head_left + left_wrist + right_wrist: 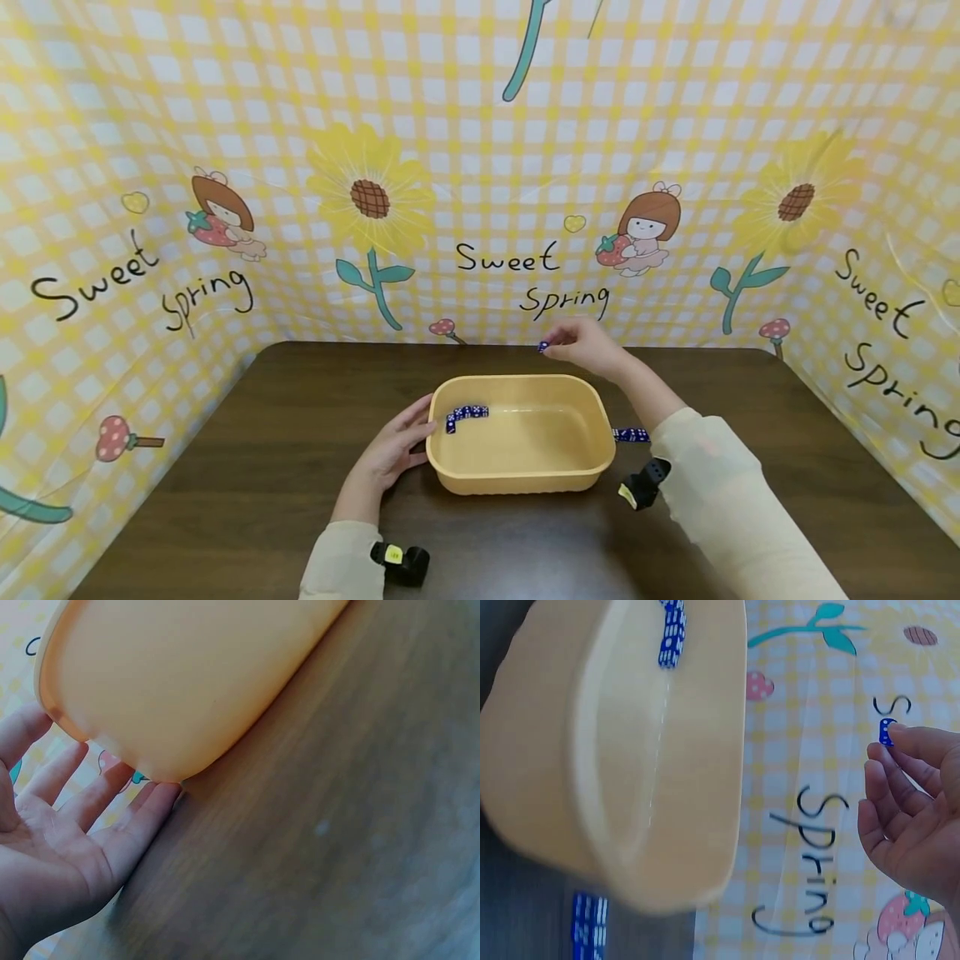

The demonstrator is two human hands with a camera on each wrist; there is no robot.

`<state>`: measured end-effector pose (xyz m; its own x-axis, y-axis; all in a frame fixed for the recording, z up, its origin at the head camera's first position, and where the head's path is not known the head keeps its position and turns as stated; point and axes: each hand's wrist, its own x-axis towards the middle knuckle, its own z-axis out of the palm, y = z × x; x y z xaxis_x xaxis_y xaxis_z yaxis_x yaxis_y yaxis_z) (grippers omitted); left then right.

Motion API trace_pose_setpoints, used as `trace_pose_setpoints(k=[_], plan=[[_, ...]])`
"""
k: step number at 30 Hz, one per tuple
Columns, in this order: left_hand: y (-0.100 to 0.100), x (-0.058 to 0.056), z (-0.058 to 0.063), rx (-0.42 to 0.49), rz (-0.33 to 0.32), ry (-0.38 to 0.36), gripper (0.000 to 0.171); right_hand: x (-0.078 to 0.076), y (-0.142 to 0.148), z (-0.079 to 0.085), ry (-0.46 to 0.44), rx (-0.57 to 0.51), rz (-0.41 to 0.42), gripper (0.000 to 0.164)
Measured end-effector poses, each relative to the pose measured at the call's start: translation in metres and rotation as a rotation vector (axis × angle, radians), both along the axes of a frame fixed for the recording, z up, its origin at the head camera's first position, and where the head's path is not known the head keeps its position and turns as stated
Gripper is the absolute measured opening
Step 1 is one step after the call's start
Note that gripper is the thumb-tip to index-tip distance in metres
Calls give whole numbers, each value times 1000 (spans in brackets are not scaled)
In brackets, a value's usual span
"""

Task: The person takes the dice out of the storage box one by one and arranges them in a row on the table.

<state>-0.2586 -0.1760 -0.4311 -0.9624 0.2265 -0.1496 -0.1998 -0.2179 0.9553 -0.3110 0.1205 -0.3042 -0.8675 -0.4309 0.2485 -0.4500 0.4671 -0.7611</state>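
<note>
A yellow plastic bin (521,483) stands on the table, with several blue dice (471,412) lined up in a bent row at its far left inside corner. My left hand (393,446) rests against the bin's left end, its fingers (97,795) spread and lightly bent along the outer wall. Beyond the bin's far rim, my right hand (588,346) is raised over the table's back edge. It pinches one blue die (886,732) with white dots between thumb and fingertips.
More blue dice (632,435) lie in a block on the dark wooden table (247,467), just right of the bin and partly covered by the right arm. A yellow checked cloth (480,175) hangs behind the table and at both sides.
</note>
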Motion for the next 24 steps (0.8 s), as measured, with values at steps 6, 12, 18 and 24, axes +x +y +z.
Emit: trace_pose_setpoints(k=[6, 12, 18, 24], plan=[[-1, 0, 0, -4, -2, 1, 52, 4, 26, 0, -4, 19, -43, 12], [-1, 0, -1, -7, 3, 3, 53, 8, 53, -2, -26, 4, -68, 14], [0, 0, -2, -6, 15, 5, 54, 11, 84, -10, -26, 20, -125, 13], [0, -1, -2, -14, 10, 0, 53, 20, 112, -24, -27, 41, -164, 16]])
